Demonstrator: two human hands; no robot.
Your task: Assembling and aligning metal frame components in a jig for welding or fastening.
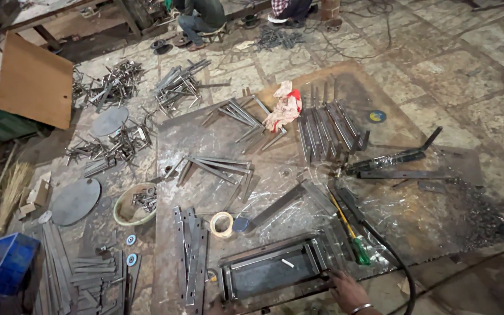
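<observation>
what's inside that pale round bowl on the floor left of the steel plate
The pale bowl holds a loose heap of small grey metal pieces. They cover part of its bottom, so anything beneath them is hidden.

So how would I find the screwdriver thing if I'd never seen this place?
Start at the big steel plate on the floor, then go to its near edge, where a hand touches a rectangular metal frame. Just right of that frame lies the screwdriver: its yellow shaft and green handle stand out among grey metal.
</observation>
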